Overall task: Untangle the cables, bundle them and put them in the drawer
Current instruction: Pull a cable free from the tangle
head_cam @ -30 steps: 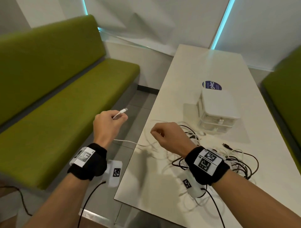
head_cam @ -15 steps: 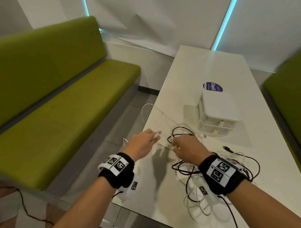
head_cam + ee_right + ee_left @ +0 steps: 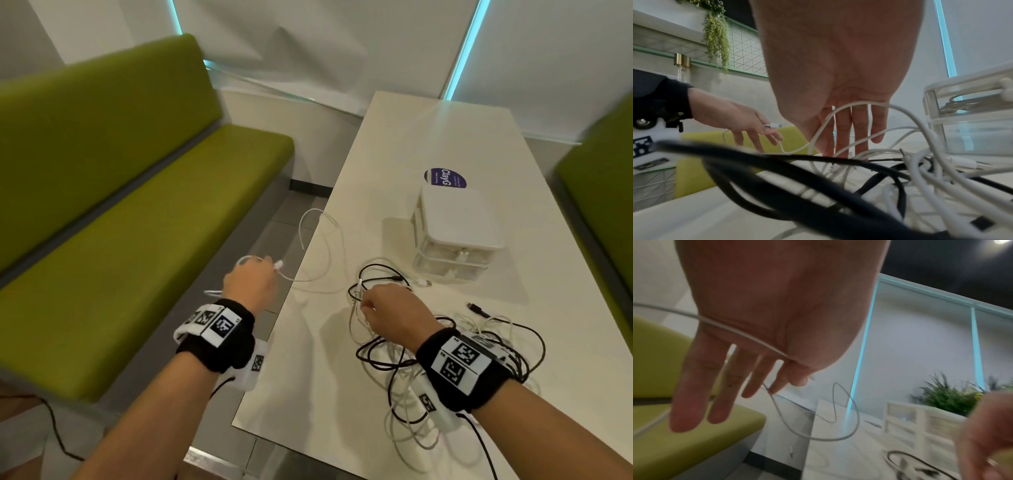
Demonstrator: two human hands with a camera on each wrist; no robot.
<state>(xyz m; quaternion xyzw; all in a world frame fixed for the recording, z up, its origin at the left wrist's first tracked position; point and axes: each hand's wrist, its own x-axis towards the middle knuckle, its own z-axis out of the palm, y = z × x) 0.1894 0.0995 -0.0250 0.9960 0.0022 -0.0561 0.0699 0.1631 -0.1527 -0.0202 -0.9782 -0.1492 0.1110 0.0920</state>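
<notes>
left hand [image 3: 251, 279] off the worktop [image 3: 404, 154] edge, thumb n finger pinching a white cable [image 3: 310, 236] near its plug, right hand [image 3: 394, 313] fingers down in the black n white cable tangle [image 3: 455, 346], grip cannot tell tbh, drawer box [image 3: 455, 233] just behind
</notes>
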